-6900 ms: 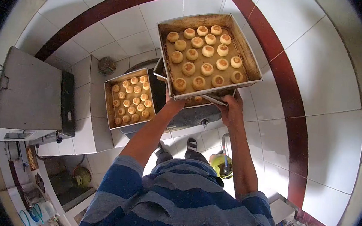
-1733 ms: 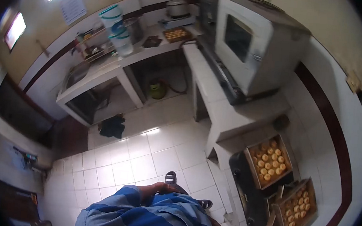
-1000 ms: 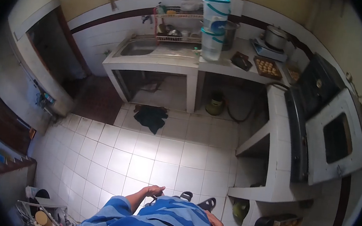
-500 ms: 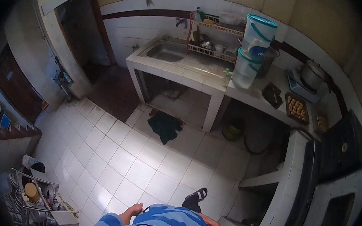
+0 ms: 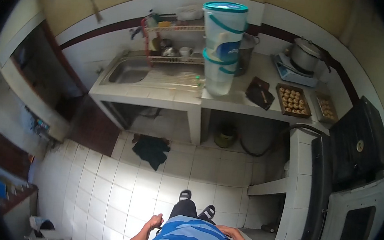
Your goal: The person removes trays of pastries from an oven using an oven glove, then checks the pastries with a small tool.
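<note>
My left hand (image 5: 155,221) hangs beside the blue striped shirt (image 5: 188,238), its fingers curled, with nothing visible in them. On the other side my right hand (image 5: 229,232) lies against the shirt at the hip, fingers stretched out. Both hands are low in view, above the tiled floor. Ahead on the counter is a tray of small round dough pieces (image 5: 293,101), with a second small tray (image 5: 325,108) to its right. A dark flat item (image 5: 260,93) lies left of the trays. Two stacked clear buckets with teal lids (image 5: 223,49) stand farther left.
A sink (image 5: 132,72) and dish rack (image 5: 176,41) are at the back left. A pot (image 5: 305,56) sits on a blue-and-white appliance (image 5: 293,70). The oven (image 5: 357,216) borders the right side. A dark green cloth (image 5: 151,151) lies on the floor near the counter.
My view has turned right and come closer to the counter, so the trays and buckets appear farther left. Both sandalled feet now show. My hands stay at my sides.
</note>
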The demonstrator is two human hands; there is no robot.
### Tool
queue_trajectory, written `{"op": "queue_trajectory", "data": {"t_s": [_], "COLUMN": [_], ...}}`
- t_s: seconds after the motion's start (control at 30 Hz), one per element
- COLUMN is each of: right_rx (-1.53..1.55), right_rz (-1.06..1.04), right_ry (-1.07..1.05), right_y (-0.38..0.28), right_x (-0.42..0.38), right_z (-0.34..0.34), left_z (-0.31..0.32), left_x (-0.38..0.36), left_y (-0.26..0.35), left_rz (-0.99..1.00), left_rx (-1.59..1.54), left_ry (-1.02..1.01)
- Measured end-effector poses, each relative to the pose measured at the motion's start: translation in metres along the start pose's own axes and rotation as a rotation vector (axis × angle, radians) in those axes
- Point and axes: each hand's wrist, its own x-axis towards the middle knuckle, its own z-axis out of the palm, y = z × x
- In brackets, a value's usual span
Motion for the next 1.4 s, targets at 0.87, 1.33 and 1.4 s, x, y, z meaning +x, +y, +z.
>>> {"op": "queue_trajectory", "data": {"t_s": [0.87,1.33,1.4], "right_rx": [0.78,0.091,0.061], "right_rz": [-0.406,0.062,-0.002], "right_ry": [0.719,0.58,0.577], "right_y": [-0.137,-0.066,-0.044], "right_x": [-0.013,-0.047,-0.043], "right_z": [0.035,-0.042,-0.048], "left_z": [-0.069,-0.035,-0.039], "left_x": [0.388,0.248,0.266], "left_y": [0.407,0.324,0.305], "left_rz": [0.923,0.162,0.255], "left_rx": [0.768,0.739,0.57], "left_ry": [-0.493,-0.455,-0.474]}}
